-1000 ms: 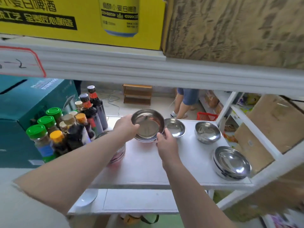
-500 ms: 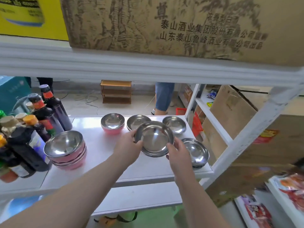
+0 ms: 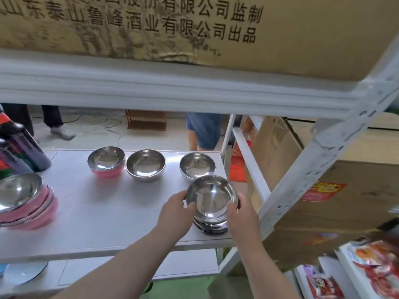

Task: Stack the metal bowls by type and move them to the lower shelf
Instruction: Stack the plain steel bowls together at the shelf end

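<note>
Both hands grip one shallow steel bowl (image 3: 210,196): my left hand (image 3: 176,210) on its left rim, my right hand (image 3: 240,214) on its right rim. The bowl is tilted and sits just over a stack of like steel bowls (image 3: 212,226) at the shelf's front right corner. Farther back stand a plain steel bowl (image 3: 146,165), another (image 3: 197,166) to its right, and a pink-sided bowl (image 3: 106,161). A stack of pink-sided bowls (image 3: 26,201) rests at the left edge of the white shelf (image 3: 108,212).
Dark sauce bottles (image 3: 19,147) stand at the shelf's back left. The upper shelf beam (image 3: 172,91) with a cardboard box hangs close overhead. A white upright post (image 3: 319,156) flanks the right. A lower shelf (image 3: 138,270) shows beneath, with a plate (image 3: 23,274) at left. People's legs stand beyond.
Both hands have carried the steel bowl rightward from mid-shelf to over the stack at the front right corner. The view has swung right.
</note>
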